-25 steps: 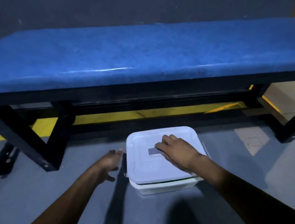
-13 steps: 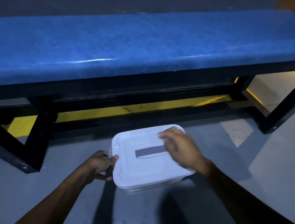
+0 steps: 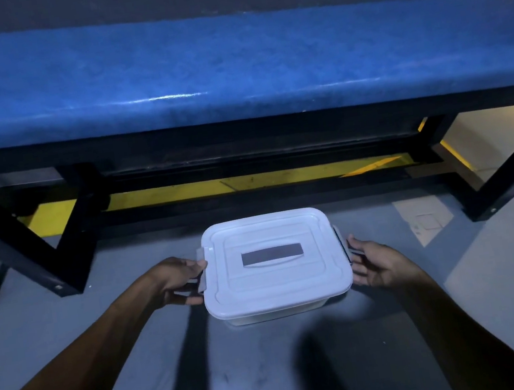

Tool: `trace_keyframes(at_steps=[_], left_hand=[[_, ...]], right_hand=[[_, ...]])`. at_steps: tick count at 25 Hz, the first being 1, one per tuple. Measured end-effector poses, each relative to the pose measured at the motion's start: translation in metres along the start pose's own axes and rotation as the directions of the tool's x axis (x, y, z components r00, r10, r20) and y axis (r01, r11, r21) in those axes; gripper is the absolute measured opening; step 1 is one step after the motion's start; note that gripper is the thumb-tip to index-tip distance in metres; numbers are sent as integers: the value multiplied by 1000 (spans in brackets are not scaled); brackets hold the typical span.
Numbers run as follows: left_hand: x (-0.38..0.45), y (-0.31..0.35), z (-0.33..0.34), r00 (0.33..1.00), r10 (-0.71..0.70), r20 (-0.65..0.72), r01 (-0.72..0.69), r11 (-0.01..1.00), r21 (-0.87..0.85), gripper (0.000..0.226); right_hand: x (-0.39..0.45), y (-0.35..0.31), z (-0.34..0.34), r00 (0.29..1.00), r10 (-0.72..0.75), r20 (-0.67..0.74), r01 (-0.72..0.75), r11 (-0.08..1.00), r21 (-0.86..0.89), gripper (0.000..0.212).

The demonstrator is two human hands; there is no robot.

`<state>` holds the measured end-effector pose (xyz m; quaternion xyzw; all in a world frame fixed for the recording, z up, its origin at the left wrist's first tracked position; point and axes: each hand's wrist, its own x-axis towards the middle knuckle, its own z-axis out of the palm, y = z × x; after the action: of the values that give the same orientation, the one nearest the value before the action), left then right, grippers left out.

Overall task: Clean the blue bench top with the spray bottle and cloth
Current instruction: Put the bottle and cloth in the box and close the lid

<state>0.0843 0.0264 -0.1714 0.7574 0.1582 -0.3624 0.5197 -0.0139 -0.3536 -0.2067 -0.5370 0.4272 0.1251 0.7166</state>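
Your right hand (image 3: pixel 378 264) now off the lid, gripping the white box's (image 3: pixel 273 263) right clip, left hand (image 3: pixel 178 282) gripping the left clip

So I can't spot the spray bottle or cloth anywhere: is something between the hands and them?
Possibly. Neither shows. A closed white plastic box sits on the grey floor, its lid on, left hand and right hand at its side latches. Its contents are hidden.

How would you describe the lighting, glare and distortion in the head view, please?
Head view: dim and blue-tinted; a bright glare streak on the blue bench top; dark arm shadows fall on the floor near the white lidded box; wide-angle bending curves the bench edges.
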Motion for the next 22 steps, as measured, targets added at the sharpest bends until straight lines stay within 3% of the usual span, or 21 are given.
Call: trace_keyframes(at_steps=[6,11,22], left_hand=[[3,5,8,998,13,-54,-7,993,117,33],[4,7,11,995,44,-88,-28,985,172,37],[-1,14,13,997,35,-74,-17,973,231,39]], right_hand=[[-2,-8,-2,994,-94,55,104,970,-219,23],[-2,-17,11,962,-267,54,259,834,-487,23],[-10,-18,24,938,-346,13,258,673,-693,33]])
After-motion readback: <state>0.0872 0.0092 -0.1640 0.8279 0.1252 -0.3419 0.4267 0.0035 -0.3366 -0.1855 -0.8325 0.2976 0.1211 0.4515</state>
